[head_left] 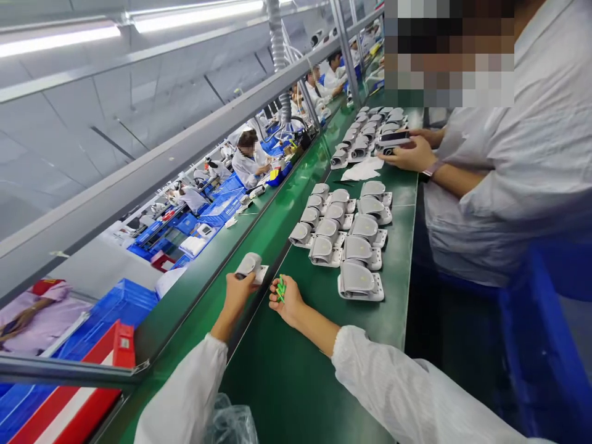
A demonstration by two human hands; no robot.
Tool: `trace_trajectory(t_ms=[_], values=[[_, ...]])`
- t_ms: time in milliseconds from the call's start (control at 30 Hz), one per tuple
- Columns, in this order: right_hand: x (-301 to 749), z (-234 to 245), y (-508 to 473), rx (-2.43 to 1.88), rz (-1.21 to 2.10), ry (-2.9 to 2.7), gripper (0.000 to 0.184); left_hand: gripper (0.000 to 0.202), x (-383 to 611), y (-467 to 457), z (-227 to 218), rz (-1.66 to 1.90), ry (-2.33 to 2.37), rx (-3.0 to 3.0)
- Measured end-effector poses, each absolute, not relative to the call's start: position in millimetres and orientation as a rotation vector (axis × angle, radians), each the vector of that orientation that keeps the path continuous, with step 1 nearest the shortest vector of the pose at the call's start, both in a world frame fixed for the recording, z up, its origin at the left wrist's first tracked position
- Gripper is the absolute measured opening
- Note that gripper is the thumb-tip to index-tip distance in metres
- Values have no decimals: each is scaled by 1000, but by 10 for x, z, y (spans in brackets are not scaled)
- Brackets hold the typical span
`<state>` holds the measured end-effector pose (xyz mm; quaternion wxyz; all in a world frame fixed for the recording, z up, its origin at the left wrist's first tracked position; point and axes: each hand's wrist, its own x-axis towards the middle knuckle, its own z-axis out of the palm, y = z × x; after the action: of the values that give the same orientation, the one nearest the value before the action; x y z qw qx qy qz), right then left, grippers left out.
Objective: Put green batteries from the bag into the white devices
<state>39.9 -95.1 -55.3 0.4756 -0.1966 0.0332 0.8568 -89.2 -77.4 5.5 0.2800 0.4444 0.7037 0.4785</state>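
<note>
My left hand (237, 297) is closed on a white wrist blood pressure monitor (251, 264), holding it over the green conveyor belt by the metal seam. Just right of it, my right hand (292, 304) has its fingers curled around several small bright green cylinders (281, 287) that look like batteries. Their ends stick out between the fingers. On the green bench beyond stand rows of similar monitors with rolled cuffs; the closest monitor (361, 280) lies to the right of my right hand.
A co-worker (499, 154) in white sits at the right, holding a monitor (392, 140) near more rows. White sheets (363, 169) lie between the groups. Clear plastic bag (231, 422) is below my hands. A metal rail (185, 157) crosses above the belt; a blue crate (550, 333) stands right.
</note>
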Motion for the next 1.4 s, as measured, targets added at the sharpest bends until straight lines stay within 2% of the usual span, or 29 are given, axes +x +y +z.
trace_trajectory(t_ms=[133, 233, 300, 500, 600, 700, 800, 933, 1000, 1100, 1200, 1400], values=[[352, -570, -1013, -524, 2101, 8, 19, 65, -1257, -1413, -87, 1559, 1871, 952], [283, -604, -1090, -544, 2093, -68, 11, 82, -1348, -1780, -284, 1616, 1698, 870], [249, -630, -1135, -550, 2080, -141, 10, 86, -1352, -1911, -449, 1609, 1584, 856], [228, -672, -1198, -527, 2044, -434, 14, 88, -1323, -1969, -818, 1739, 1491, 850], [208, -708, -1242, -575, 2028, -573, 20, 87, -1311, -1995, -804, 1752, 1318, 781], [161, -772, -1301, -669, 1968, -734, 33, 77, -1303, -2033, -740, 1724, 1221, 725], [125, -831, -1342, -734, 1774, -1003, 39, 70, -1301, -2046, -730, 1727, 1199, 706], [146, -856, -1358, -780, 1327, -1355, 34, 69, -1305, -2037, -794, 1750, 1215, 712], [173, -853, -1365, -816, 1211, -1454, 33, 68, -1304, -2034, -818, 1747, 1215, 739], [199, -850, -1382, -815, 1084, -1581, 21, 70, -1291, -2033, -818, 1744, 1236, 747], [197, -861, -1392, -774, 1013, -1634, 9, 72, -1271, -2034, -788, 1742, 1274, 744], [171, -884, -1367, -740, 1046, -1614, 1, 73, -1258, -2045, -762, 1716, 1304, 766]])
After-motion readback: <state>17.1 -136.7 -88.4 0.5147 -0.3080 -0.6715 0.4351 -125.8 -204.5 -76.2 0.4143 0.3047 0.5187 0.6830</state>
